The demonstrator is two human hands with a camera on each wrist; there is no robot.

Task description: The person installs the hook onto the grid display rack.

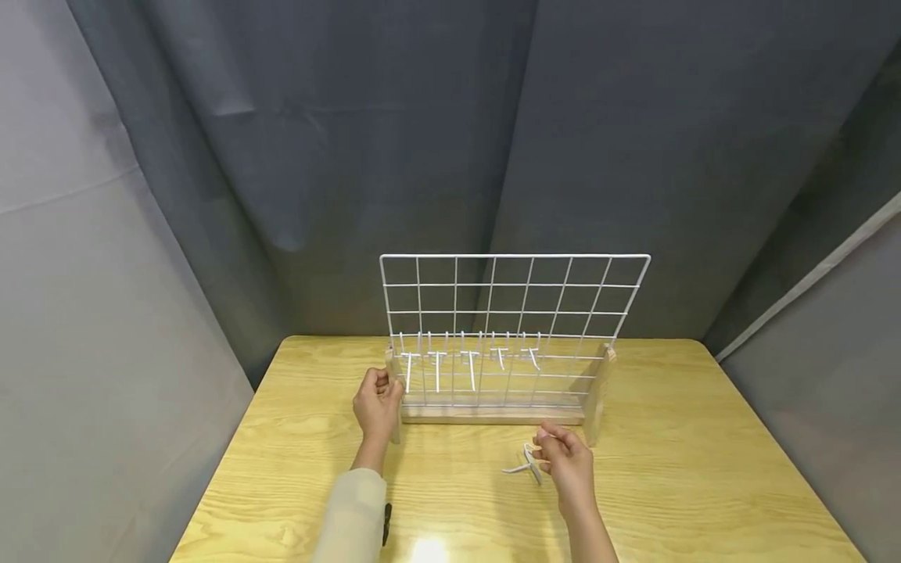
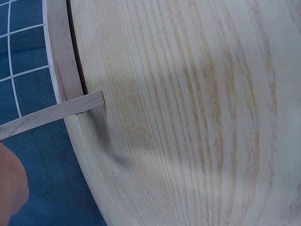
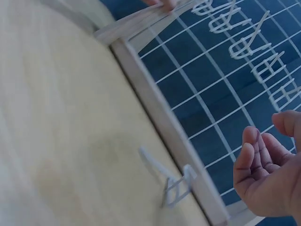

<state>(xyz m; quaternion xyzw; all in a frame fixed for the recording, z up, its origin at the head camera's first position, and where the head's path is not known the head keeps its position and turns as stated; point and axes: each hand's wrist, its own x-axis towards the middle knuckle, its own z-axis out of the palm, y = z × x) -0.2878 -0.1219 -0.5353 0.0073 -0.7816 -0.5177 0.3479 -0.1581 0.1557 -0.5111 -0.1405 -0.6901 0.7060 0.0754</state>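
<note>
A white wire grid rack (image 1: 515, 255) stands in a wooden base, with several white hooks (image 1: 472, 372) hanging in a row across its middle. At the rack's left end, my left hand (image 1: 378, 400) grips the wooden side post (image 2: 51, 113); in the left wrist view only part of that hand shows. In front of the base's right part is a loose white wire hook (image 3: 178, 188). My right hand (image 1: 568, 463) is just right of it. The right wrist view shows that hand (image 3: 273, 174) apart from the hook, fingers loosely bent, nothing between thumb and fingertips.
The wooden table (image 1: 281, 461) extends around the rack. Behind its back edge hangs a dark grey curtain (image 1: 338, 156), with lighter panels (image 1: 84, 313) at either side. The second side post (image 1: 598, 395) stands at the rack's right end.
</note>
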